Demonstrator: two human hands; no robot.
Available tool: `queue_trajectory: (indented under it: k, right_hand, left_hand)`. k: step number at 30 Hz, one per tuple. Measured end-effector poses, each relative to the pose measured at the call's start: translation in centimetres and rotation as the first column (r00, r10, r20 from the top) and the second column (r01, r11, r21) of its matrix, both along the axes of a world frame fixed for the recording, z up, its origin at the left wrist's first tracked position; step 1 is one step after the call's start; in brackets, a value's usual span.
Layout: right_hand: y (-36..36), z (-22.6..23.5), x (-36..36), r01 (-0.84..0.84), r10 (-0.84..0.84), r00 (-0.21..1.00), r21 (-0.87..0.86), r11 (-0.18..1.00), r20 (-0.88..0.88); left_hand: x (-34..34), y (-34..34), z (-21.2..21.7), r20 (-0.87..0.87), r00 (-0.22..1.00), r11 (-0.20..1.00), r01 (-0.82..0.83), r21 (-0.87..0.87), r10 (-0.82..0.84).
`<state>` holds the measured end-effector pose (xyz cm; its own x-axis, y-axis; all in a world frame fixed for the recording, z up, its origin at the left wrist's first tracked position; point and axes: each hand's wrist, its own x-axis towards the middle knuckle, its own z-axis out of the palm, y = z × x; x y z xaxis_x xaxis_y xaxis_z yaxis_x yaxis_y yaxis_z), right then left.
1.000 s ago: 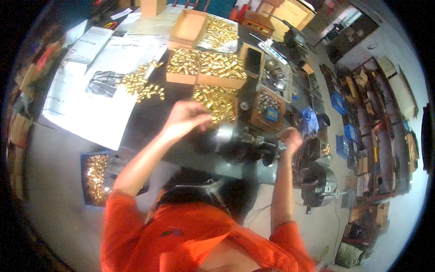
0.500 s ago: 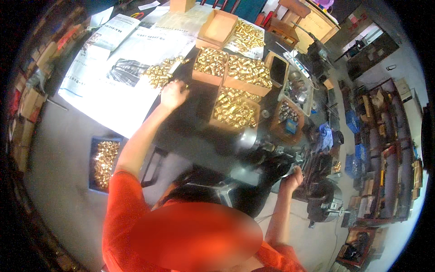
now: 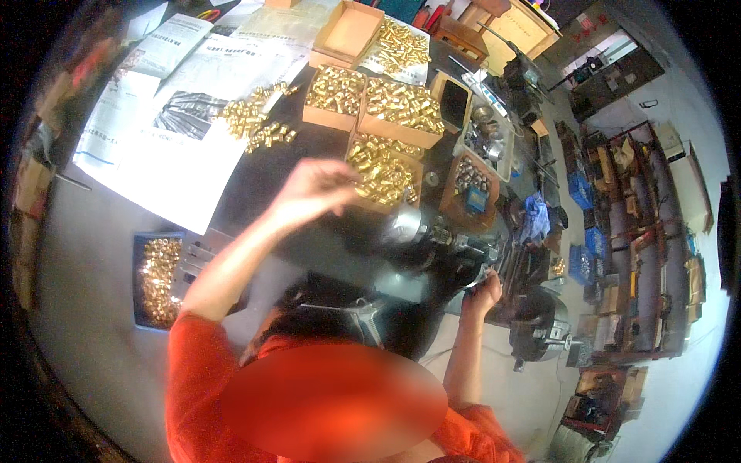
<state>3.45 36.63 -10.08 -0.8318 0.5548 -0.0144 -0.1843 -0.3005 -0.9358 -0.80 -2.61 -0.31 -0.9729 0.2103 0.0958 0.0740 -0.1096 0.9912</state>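
Observation:
My left hand point(image 3: 318, 187), smeared by motion, hangs over the dark tabletop at the left edge of a cardboard box of small brass fittings point(image 3: 380, 171). Whether it holds a piece cannot be made out. My right hand point(image 3: 484, 293) is closed round a metal lever point(image 3: 472, 279) on a small bench machine. The machine's round silver chuck point(image 3: 407, 224) faces left, below the box. Loose brass fittings point(image 3: 251, 119) lie in a heap on newspaper point(image 3: 185, 174) and the table, beyond my left hand.
Two more boxes of brass pieces point(image 3: 334, 89) point(image 3: 405, 106) stand behind. An empty cardboard box point(image 3: 345, 35) sits at the back. At right are a wooden tray of metal parts point(image 3: 471, 181) and a blue cloth point(image 3: 535, 218). A blue bin of brass rings point(image 3: 160, 282) stands low at left.
My left hand has moved from the loose brass heap rightward and nearer, to beside the front box. My right hand stays at the lever. The whole view has shifted slightly.

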Motion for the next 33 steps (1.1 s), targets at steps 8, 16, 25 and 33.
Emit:
queue_trajectory:
  k: [8, 16, 25, 33]
  right_hand:
    - [-1.2, 2.0, 0.9, 0.055, -0.055, 0.998, -0.003, 0.998, 0.042]
    - [-0.8, 6.1, 3.3, -0.068, 0.069, 0.991, 0.015, 0.998, -0.110]
    - [-1.1, 9.9, -7.0, -0.084, 0.071, 0.983, -0.067, 0.994, -0.171]
    - [3.8, -4.1, -7.1, 0.133, -0.147, 0.983, 0.128, 0.983, 0.106]
  left_hand:
    - [0.6, 2.5, 0.7, -0.046, 0.980, 0.981, 0.192, -0.012, -0.193]
    - [1.1, 2.8, 1.4, -0.120, 0.980, 0.983, 0.146, -0.110, -0.159]
    - [1.4, 3.1, 1.0, -0.195, 0.976, 0.986, 0.068, -0.151, -0.097]
    - [1.0, 3.7, 0.6, -0.448, 0.892, 0.978, -0.042, -0.205, -0.055]
